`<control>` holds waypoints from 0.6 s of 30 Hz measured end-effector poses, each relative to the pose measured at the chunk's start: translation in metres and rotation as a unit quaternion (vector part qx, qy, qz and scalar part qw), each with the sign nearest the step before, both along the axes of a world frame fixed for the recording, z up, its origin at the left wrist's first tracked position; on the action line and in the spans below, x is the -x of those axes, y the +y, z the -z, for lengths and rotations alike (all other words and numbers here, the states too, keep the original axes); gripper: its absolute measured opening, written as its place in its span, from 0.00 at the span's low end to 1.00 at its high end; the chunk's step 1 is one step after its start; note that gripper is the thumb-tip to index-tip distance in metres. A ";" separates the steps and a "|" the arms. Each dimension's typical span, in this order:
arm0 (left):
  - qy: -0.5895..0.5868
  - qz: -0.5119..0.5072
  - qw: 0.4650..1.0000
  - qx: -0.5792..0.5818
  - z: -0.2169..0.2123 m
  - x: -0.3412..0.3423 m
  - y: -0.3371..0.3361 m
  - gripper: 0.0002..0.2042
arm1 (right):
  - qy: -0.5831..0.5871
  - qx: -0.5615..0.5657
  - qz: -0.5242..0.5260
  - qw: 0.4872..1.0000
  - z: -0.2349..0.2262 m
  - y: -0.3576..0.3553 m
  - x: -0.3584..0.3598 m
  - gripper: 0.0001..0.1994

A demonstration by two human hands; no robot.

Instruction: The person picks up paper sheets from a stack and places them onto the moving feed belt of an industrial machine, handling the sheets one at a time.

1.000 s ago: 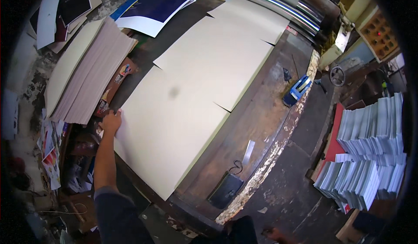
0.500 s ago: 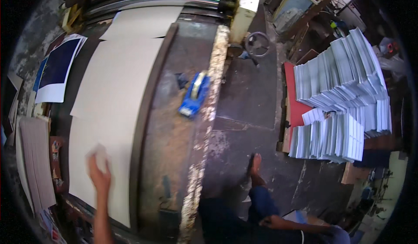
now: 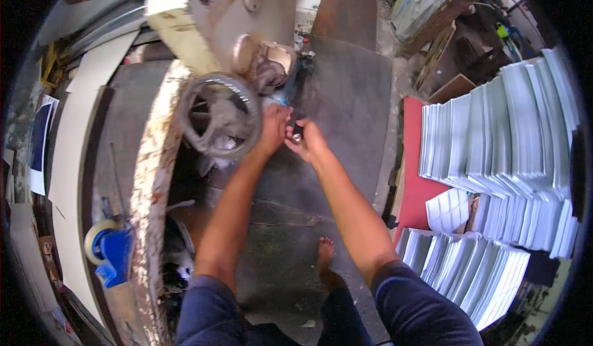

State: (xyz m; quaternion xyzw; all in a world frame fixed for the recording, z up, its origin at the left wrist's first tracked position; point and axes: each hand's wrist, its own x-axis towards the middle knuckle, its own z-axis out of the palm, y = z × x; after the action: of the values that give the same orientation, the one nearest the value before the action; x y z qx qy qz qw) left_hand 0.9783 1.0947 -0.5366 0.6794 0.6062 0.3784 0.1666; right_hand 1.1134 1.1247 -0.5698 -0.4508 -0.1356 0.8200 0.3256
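Note:
My two hands are together just right of the spoked handwheel (image 3: 252,108) on the machine. My right hand (image 3: 311,141) is closed around a short dark handle (image 3: 298,130) with a shiny end. Close against it, my left hand (image 3: 272,130) has its fingers curled; what they hold is hidden. Beyond the hands, a pale blue bit (image 3: 276,100) shows beside a rounded metal housing (image 3: 272,68). Long cream sheets (image 3: 79,142) lie on the machine bed at the left, with no hand on them.
A blue tape dispenser (image 3: 115,253) sits by the bed's chipped, rusty edge rail (image 3: 150,191). Stacks of folded white paper (image 3: 488,130) stand at the right on a red board (image 3: 415,154). My bare foot (image 3: 325,252) is on the dark floor (image 3: 278,204).
My left hand has left the cream sheet and reached right, past the handwheel. My right hand has come up from my lap and grasped the dark handle. The view has shifted right.

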 end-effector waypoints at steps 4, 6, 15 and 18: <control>0.170 0.076 0.982 0.003 0.027 0.015 0.059 0.07 | 0.018 0.065 0.008 0.998 0.009 0.026 0.013 0.04; 0.200 0.104 0.973 -0.040 0.031 0.011 0.077 0.06 | 0.035 0.036 0.029 0.998 0.018 0.039 0.012 0.02; -0.162 -0.058 0.984 0.052 0.055 0.006 0.057 0.04 | 0.026 0.124 0.017 0.992 0.014 0.044 -0.076 0.10; -0.144 -0.042 0.984 0.100 0.037 -0.015 0.068 0.04 | 0.017 0.106 0.078 0.991 0.007 0.040 -0.018 0.07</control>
State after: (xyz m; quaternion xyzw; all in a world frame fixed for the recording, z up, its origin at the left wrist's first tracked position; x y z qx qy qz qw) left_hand 0.9929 1.1630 -0.5739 0.5721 0.6384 0.4163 0.3032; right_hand 1.1318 1.1650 -0.5770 -0.4779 -0.0070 0.8095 0.3410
